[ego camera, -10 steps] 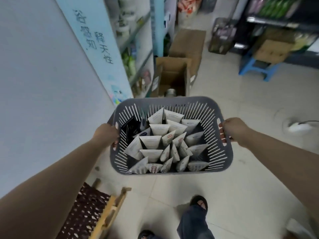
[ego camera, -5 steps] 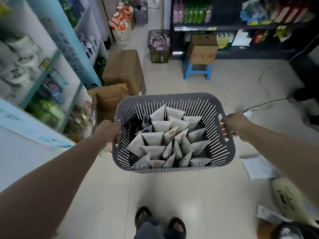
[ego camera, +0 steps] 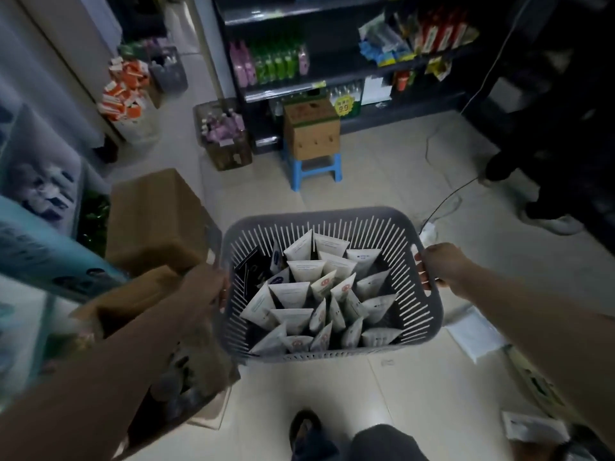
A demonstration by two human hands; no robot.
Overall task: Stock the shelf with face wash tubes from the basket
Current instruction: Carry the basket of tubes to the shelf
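The biggest change is the room around the basket (ego camera: pixel 332 216). A second ago a pale wall and a lettered blue panel filled the space left of it. Now a dark shelf unit (ego camera: pixel 299 15) stands beyond its far rim, with pink and green bottles on it. The person has evidently turned and walked on with the load. The pale blue shelf (ego camera: pixel 40 254) is now a blurred edge well off to the left of the basket.

Left of the basket a large cardboard box (ego camera: pixel 156 217) has come close, near the left rim. Beyond the far rim, a smaller carton (ego camera: pixel 311 134) sits on a blue stool (ego camera: pixel 316 168), in front of the dark shelves.

The basket itself is held out in front at the same height as before, above the tiled floor. The face wash tubes (ego camera: pixel 291 292) are inside it, standing packed with their crimped ends up, in the same pattern as earlier. None has left the basket.

The left hand (ego camera: pixel 208 284) grips the left handle with curled fingers, though blur softens them. The right hand (ego camera: pixel 439 264) grips the right handle, its fingers (ego camera: pixel 422 272) hooked through the slot.

This looks like carrying to a shelf, so stocking has not begun. Which shelf is meant cannot be told.
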